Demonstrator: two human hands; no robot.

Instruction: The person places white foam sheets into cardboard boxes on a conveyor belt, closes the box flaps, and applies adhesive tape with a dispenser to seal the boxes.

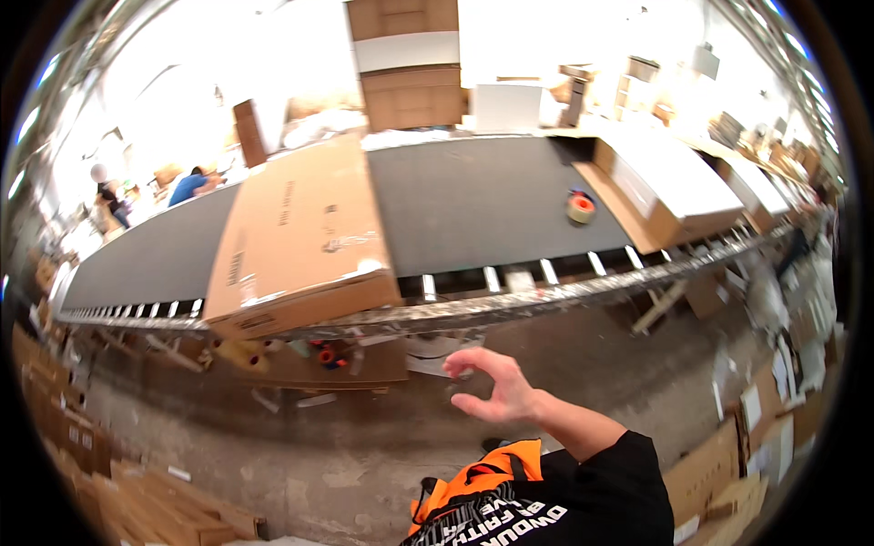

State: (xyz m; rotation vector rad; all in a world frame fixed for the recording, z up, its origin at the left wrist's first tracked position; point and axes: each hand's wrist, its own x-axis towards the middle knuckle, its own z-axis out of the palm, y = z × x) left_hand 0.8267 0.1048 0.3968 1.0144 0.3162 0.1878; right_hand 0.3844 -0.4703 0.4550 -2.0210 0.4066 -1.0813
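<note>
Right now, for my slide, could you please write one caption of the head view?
A bare right hand, open and empty, hovers before a dark conveyor bearing a large cardboard box.

Glare bleaches the wall [523, 41] toward twelve o'clock, ceiling lamps [813, 83] shine at ten and two, the floor [337, 464] is dimmer toward six, and straight edges bow near blackened corners.

The long brown cardboard box [296, 214] looks smooth and mostly matt, with glossy clear plastic tape [369, 265] at its near end. The dark grey conveyor belt [473, 200] is matt and smooth, the silvery metal rollers [492, 278] shiny, the mottled metal rail [455, 315] rough and scuffed.
</note>
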